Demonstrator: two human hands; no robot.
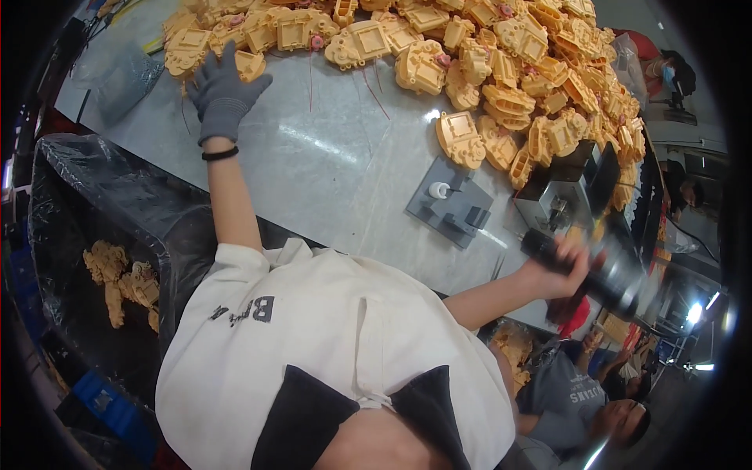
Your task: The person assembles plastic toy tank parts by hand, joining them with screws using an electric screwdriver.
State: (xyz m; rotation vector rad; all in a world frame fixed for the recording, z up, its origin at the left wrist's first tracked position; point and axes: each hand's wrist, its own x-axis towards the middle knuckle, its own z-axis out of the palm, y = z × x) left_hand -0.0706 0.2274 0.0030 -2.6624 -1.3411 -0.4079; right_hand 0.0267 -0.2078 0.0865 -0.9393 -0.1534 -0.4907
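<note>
Head view: the gloved left hand (225, 90), fingers spread wide, lies at a yellow shell (186, 51) at the left end of the pile (501, 47), contact unclear; the shell looks light, stiff, best pinched by its rim. The right hand (573, 266) wraps a dark cylindrical tool (615, 282), probably heavier, best held round its barrel, its far end blurred

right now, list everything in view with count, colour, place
Plastic parts: many, yellow, mostly heaped on table
Table: one, grey, centre
Fixture: one, grey, on table
Metal box: one, silver, beside parts
Cylindrical tool: one, black, right
Soft item: one, red, below tool
Plastic bag: one, clear, upper left
Lined bin: one, black, left
Crate: one, blue, lower left
People: several, one grey-shirted, right
Shirt: one, white, lower middle
Left grip: one, grey glove, parts' left end
Right grip: one, bare, around tool
</note>
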